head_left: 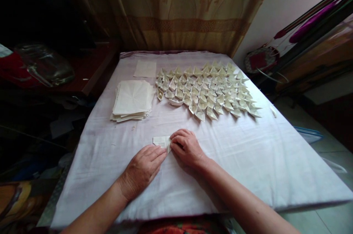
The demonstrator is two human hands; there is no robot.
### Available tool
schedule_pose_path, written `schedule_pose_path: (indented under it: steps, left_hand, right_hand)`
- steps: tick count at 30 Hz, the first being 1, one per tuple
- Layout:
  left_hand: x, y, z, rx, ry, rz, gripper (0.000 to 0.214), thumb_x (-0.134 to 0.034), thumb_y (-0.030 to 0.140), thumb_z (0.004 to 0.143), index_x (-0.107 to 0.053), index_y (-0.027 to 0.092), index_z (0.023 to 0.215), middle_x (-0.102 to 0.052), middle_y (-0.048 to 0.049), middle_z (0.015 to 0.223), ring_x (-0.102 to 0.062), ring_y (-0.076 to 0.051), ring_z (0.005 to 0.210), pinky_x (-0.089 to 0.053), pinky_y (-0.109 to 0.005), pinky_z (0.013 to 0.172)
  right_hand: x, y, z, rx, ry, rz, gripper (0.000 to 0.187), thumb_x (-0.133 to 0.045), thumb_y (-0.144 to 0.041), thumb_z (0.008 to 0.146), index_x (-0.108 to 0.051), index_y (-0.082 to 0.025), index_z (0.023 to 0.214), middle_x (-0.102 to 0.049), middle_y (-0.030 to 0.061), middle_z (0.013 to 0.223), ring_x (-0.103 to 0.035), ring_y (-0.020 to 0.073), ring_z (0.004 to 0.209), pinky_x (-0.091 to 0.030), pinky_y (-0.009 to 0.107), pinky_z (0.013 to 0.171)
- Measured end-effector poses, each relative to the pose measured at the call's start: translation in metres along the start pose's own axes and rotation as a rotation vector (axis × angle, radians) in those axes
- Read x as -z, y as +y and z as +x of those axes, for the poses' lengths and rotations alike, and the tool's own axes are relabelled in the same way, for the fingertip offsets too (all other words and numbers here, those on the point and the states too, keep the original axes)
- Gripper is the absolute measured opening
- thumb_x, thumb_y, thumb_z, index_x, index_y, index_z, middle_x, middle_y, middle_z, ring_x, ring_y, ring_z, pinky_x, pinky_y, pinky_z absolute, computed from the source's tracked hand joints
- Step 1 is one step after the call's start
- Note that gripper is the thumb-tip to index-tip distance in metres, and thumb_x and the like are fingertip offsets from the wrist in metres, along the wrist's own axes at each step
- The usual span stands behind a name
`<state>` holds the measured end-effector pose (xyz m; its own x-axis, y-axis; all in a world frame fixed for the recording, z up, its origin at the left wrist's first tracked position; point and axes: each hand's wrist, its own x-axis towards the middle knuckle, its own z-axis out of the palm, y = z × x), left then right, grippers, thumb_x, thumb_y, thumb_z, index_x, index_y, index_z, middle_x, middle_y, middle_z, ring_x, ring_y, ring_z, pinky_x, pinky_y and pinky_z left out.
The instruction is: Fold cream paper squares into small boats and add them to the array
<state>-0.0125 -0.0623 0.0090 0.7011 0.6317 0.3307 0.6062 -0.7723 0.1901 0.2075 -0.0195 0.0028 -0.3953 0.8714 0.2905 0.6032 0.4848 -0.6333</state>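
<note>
Room: I see a brown and gold curtain (176, 10) at the back and a pale wall on the right.
Surface: a white cloth (248, 160) covers the surface from edge to edge.
Paper stack: a pile of flat paper sheets (132, 101) sits on the left side, with one single sheet (145, 68) lying just behind it.
Folded shapes: lots of little folded paper boats (209, 89) lie close together in rows (too many for me to count).
Small paper: a folded paper piece (162, 141) lies on the cloth near the front, between both hands.
Left hand: my left hand (142, 169) lies flat, fingers stretched out, with the tips touching the paper piece, so its grip is open.
Right hand: my right hand (186, 147) has bent fingers pressing down on the paper piece's right end.
Side: a clear glass jar (44, 65) lies on a dark shelf at far left.
</note>
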Motion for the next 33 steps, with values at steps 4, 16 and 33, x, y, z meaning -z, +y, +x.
schedule_pose_path:
  steps: [4, 16, 33]
  left_hand:
    - [-0.001, 0.000, -0.001, 0.015, 0.020, -0.025, 0.038, -0.047, 0.010, 0.091, -0.062, 0.016, 0.125, -0.069, -0.0082, 0.123, -0.063, -0.021, 0.115, -0.051, -0.039, 0.104]
    - [-0.002, 0.002, 0.000, 0.027, 0.029, -0.031, 0.040, -0.048, 0.009, 0.090, -0.061, 0.019, 0.127, -0.069, -0.0091, 0.120, -0.064, -0.021, 0.113, -0.052, -0.041, 0.104]
    - [0.002, 0.002, 0.005, 0.064, -0.023, -0.067, 0.044, -0.053, 0.008, 0.085, -0.061, 0.020, 0.126, -0.068, -0.0084, 0.125, -0.060, -0.022, 0.114, -0.048, -0.042, 0.102]
  right_hand:
    - [-0.007, -0.005, 0.001, -0.087, 0.053, -0.018, 0.010, -0.071, -0.015, 0.082, -0.068, -0.021, 0.075, -0.072, 0.0013, 0.090, -0.061, 0.0177, 0.090, -0.040, 0.034, 0.086]
    - [-0.010, -0.009, 0.005, -0.174, 0.061, -0.049, 0.013, -0.073, -0.015, 0.079, -0.068, -0.023, 0.070, -0.070, -0.0002, 0.085, -0.060, 0.0179, 0.088, -0.037, 0.035, 0.084]
    - [-0.011, -0.013, 0.005, -0.189, 0.067, -0.058, 0.013, -0.072, -0.014, 0.078, -0.067, -0.022, 0.070, -0.070, 0.0003, 0.086, -0.060, 0.0185, 0.089, -0.037, 0.035, 0.083]
